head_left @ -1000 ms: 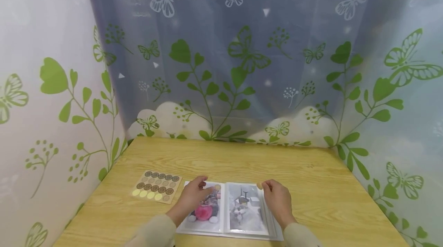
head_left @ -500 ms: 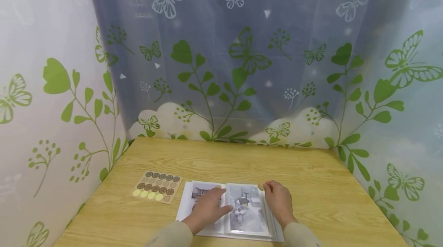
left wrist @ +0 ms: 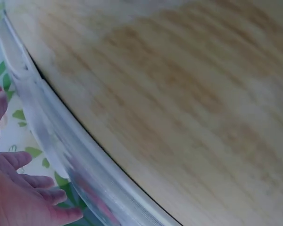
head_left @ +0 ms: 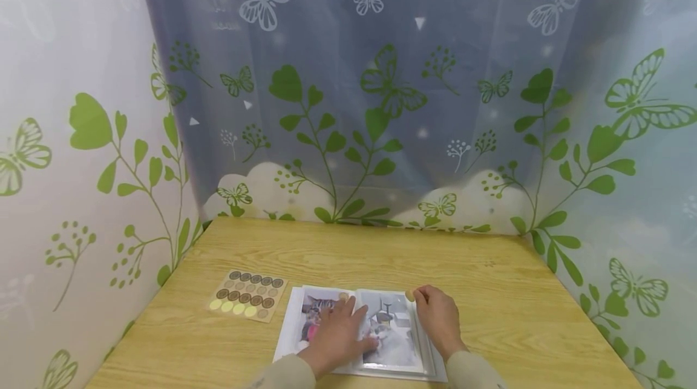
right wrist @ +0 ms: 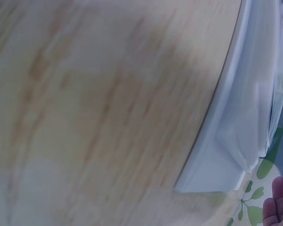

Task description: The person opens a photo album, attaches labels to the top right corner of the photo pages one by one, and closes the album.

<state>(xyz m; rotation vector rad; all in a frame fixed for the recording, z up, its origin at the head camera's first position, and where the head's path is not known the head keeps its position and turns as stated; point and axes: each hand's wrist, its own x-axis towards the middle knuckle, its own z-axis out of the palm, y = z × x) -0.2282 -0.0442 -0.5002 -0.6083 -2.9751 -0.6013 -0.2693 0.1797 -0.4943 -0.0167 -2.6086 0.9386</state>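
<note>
A photo album (head_left: 287, 331) lies spread flat near the front of the table, also seen edge-on in the left wrist view. Its left page has a cat photo (head_left: 321, 303), partly covered, with a round tan sticker (head_left: 343, 296) at the top corner. The right page has a pale grey picture (head_left: 402, 343). My left hand (head_left: 340, 331) rests across the album's middle with fingers spread. At the right page's top outer corner, my right hand (head_left: 440, 316) pinches a small round gold sticker (head_left: 410, 296) between thumb and index finger.
Left of the album lies a sticker sheet (head_left: 279, 299) with rows of dark, tan and yellow circles. The wooden table (head_left: 370, 253) is closed in by curtains (head_left: 348, 153) printed with leaves and butterflies at the back and sides.
My left hand has moved right from the left page to the album's middle, its fingers spreading. My right hand stays at the corner with the sticker.
</note>
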